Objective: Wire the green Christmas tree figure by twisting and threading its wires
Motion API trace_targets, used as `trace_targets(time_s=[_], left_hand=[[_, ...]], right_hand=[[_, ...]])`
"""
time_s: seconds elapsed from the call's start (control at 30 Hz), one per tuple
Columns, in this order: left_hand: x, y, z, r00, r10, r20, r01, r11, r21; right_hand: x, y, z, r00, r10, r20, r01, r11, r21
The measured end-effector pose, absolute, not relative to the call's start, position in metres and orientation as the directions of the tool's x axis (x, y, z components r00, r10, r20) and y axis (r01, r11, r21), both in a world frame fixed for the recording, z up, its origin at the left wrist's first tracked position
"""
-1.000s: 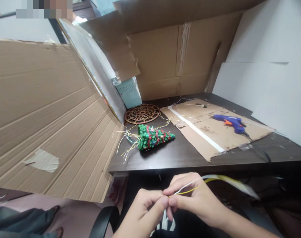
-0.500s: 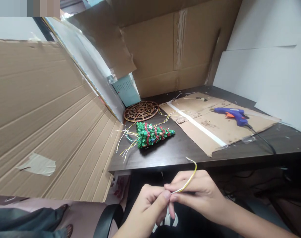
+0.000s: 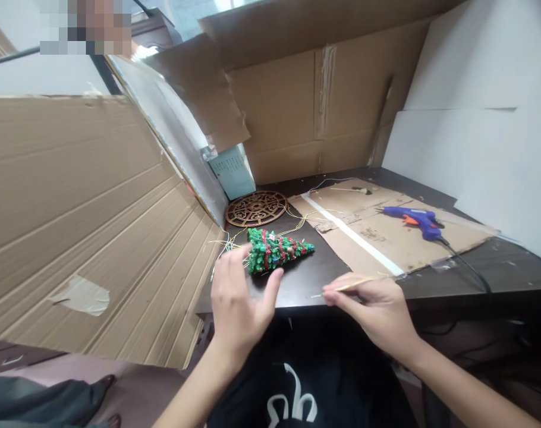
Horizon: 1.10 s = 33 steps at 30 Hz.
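Note:
A small green Christmas tree (image 3: 277, 249) with red garland lies on its side on the dark table, its tip to the right. Thin yellow and white wires (image 3: 228, 241) spread from its base, partly hidden by my fingers. My left hand (image 3: 241, 291) is at the tree's base end, thumb and fingers spread wide; whether it touches the tree I cannot tell. Above the table's front edge, my right hand (image 3: 368, 303) pinches a short yellow-white wire (image 3: 355, 284) between thumb and fingers, one pale end pointing left.
A blue glue gun (image 3: 415, 220) rests on a cardboard sheet (image 3: 364, 238), its cord running over the front edge. Behind the tree lies a round openwork trivet (image 3: 256, 208). Cardboard panels (image 3: 279, 95) enclose the back and left. Another person's leg (image 3: 43, 398) shows at lower left.
My hands have parted and risen from my lap. The left let go of the wire and opened beside the tree; the right keeps the wire and moved up above the table edge.

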State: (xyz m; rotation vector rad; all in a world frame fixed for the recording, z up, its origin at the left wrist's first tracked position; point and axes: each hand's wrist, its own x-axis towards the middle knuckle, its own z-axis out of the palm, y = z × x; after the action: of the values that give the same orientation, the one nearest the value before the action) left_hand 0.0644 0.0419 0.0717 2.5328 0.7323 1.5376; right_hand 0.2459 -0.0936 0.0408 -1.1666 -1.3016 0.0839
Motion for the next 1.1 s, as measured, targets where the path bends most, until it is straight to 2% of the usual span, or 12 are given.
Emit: trace_targets(time_s=[0.1, 0.2, 0.33, 0.43, 0.6, 0.8, 0.93, 1.1], left_hand=[[0.082, 0.075, 0.077, 0.383, 0.559, 0.735, 0.397, -0.818, 0.416], [0.089, 0.1, 0.075, 0.463, 0.649, 0.604, 0.321, -0.758, 0.568], [0.078, 0.118, 0.075, 0.582, 0.651, 0.488, 0.152, -0.676, 0.721], [0.069, 0.125, 0.08, 0.677, 0.596, 0.432, 0.06, -0.63, 0.774], [0.061, 0.128, 0.086, 0.758, 0.526, 0.387, 0.014, -0.605, 0.796], [0.052, 0.122, 0.08, 0.754, 0.485, 0.442, -0.069, -0.612, 0.788], [0.049, 0.11, 0.069, 0.698, 0.509, 0.503, -0.082, -0.642, 0.762], [0.056, 0.077, 0.05, 0.532, 0.574, 0.622, 0.036, -0.749, 0.661]], right_hand=[[0.25, -0.087, 0.041, 0.367, 0.592, 0.718, 0.591, 0.448, -0.671], [0.253, -0.084, 0.034, 0.344, 0.593, 0.728, 0.626, 0.433, -0.649], [0.257, -0.083, 0.024, 0.312, 0.619, 0.721, 0.621, 0.442, -0.647], [0.258, -0.082, 0.022, 0.276, 0.633, 0.723, 0.606, 0.468, -0.643], [0.258, -0.083, 0.024, 0.283, 0.631, 0.722, 0.605, 0.467, -0.645], [0.256, -0.084, 0.025, 0.305, 0.63, 0.714, 0.602, 0.454, -0.657], [0.254, -0.083, 0.029, 0.287, 0.592, 0.753, 0.618, 0.487, -0.618], [0.24, -0.071, 0.047, 0.226, 0.516, 0.827, 0.628, 0.572, -0.528]])
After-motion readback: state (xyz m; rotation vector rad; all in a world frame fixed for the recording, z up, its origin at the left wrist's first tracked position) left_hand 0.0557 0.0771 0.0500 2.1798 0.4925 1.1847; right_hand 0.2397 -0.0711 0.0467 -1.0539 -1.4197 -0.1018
